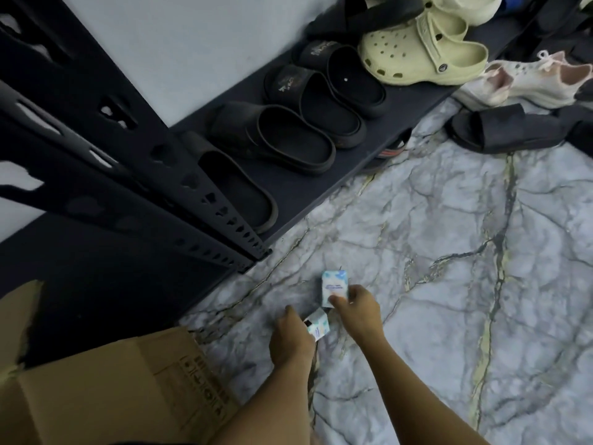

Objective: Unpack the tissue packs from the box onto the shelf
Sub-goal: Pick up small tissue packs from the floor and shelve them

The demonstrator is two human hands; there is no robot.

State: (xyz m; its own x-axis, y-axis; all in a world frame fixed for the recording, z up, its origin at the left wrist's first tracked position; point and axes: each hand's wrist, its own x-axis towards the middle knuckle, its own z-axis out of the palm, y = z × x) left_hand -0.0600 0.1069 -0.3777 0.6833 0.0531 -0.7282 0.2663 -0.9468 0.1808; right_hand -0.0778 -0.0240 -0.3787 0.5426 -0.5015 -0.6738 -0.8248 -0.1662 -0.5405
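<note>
Marble-patterned flooring (433, 252) with grey and yellowish veins filled most of the view, and a dark metal shelf (134, 175) with punched uprights stood along the pale wall (192, 43) at the left. Its lowest board (321, 175) carried a row of black slides (288, 136) and a cream clog (423, 53), so that level looked taken up by footwear; white sneakers (526, 78) and another black sandal (507, 130) lay on the floor beyond.

At the lower left, just beside the rack, sat the cardboard box (112, 387) with a flap folded outward, probably so that its contents could be reached easily.

Both arms reached forward over the floor, close together but not touching. The right hand (356, 309) pinched one tissue pack (334, 288) by its lower end, printed face up. The left hand (292, 338) curled round a second tissue pack (318, 327), tilted and partly hidden by the fingers. Taking one pack in each hand seemed a way to carry two per trip; neither had reached the rack yet.
</note>
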